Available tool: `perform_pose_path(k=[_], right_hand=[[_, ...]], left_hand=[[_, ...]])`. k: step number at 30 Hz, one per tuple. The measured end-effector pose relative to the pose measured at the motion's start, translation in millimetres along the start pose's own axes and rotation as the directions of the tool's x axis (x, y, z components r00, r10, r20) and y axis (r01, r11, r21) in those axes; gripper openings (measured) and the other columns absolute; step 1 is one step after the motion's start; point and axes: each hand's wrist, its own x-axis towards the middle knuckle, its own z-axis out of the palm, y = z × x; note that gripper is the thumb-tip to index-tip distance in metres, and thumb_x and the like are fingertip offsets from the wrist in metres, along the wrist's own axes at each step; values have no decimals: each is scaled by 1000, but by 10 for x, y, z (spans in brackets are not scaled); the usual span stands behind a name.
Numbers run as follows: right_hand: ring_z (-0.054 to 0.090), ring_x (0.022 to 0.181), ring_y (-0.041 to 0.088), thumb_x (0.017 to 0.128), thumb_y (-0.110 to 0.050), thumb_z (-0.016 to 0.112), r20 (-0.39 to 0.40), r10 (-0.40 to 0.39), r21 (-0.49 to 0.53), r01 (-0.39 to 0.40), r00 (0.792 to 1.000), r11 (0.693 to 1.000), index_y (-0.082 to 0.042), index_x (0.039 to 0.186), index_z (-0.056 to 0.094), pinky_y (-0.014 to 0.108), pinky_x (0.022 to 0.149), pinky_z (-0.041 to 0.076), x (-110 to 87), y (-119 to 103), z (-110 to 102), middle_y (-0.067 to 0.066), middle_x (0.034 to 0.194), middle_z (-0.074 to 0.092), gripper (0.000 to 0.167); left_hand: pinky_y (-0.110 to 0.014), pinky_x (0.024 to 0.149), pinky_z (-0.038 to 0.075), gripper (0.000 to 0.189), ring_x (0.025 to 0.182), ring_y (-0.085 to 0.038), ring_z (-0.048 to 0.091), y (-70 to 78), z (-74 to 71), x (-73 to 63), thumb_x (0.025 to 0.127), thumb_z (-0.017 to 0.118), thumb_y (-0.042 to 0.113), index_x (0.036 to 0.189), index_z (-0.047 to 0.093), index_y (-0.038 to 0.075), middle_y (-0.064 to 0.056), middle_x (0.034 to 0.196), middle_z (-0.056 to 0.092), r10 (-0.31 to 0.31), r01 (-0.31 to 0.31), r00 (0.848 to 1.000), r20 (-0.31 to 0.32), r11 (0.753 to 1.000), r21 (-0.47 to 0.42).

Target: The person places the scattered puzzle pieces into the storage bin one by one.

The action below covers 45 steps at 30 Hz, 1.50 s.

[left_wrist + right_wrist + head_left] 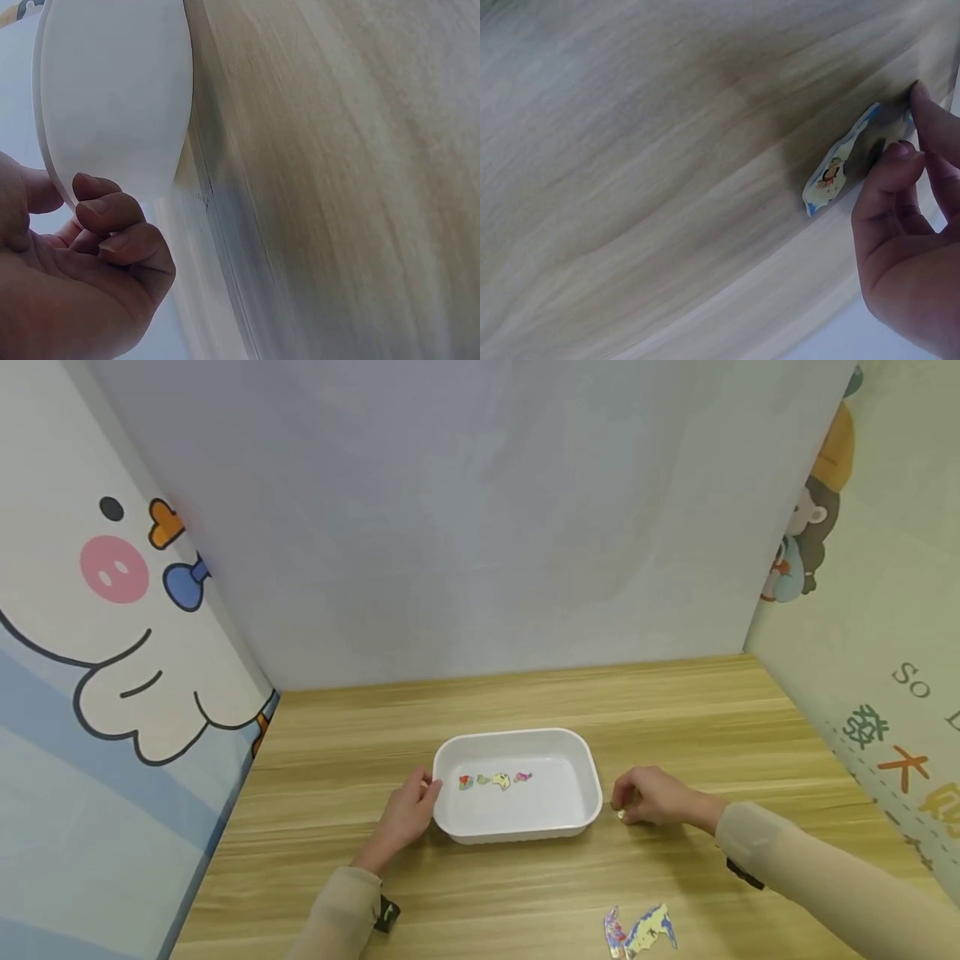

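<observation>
While the left hand (406,812) pinches the left rim of the tray (517,837), a small piece (621,815) sits beside it, at the slightly parted fingertips of the right hand (654,795); whether gripped, I cannot tell.

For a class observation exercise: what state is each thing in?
White rectangular plastic tray: upright on the wooden tabletop, rim gripped by the left hand.
Four small multicoloured cutouts: lying in the tray.
Two larger patterned cutouts: lying on the tabletop.
Small pale yellow piece: at the right hand's fingertips, partly hidden.
</observation>
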Motion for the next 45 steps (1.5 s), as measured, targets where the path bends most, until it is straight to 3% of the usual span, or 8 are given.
perform_pose_path(k=[8,16,28,38,45], right_hand=[[51,66,7,73,1,77,14,5,-27,-4,1000,1000,-9,79,64,27,62,45,-18,12,0,-6,73,59,17],[51,66,7,76,1,74,16,32,-63,-31,999,998,-8,81,64,27,61,46,-34,-23,10,-6,73,58,14],[52,67,8,81,-2,73,-50,28,-124,-34,998,992,-5,85,64,28,61,46,-25,-21,-23,-6,74,57,10],[54,67,8,80,-4,74,-84,34,-129,-45,996,991,-3,84,65,28,62,48,-12,-57,-96,-4,74,60,10],[55,66,7,77,-1,72,-112,-2,-141,-13,994,990,-2,81,66,27,61,48,-17,-116,-171,-5,71,60,8]], left_hand=[[-30,52,40,15,59,-17,48,24,-3,13,101,47,20,104,48,5,-3,69,54,-34,34,999,24,999,-9],[-31,53,41,15,61,-18,49,19,-1,20,101,48,20,104,49,5,-3,72,56,-31,31,999,21,1000,1],[-30,54,42,16,62,-18,50,44,-7,9,102,47,21,105,49,6,-5,74,56,-49,49,998,36,999,-3],[-30,52,41,16,60,-18,49,61,-25,-6,102,46,22,105,48,6,-4,71,54,-51,52,998,45,999,-16],[-30,52,41,15,59,-17,48,67,-23,-8,102,46,21,104,48,6,-4,70,54,-43,44,998,46,999,-25]])
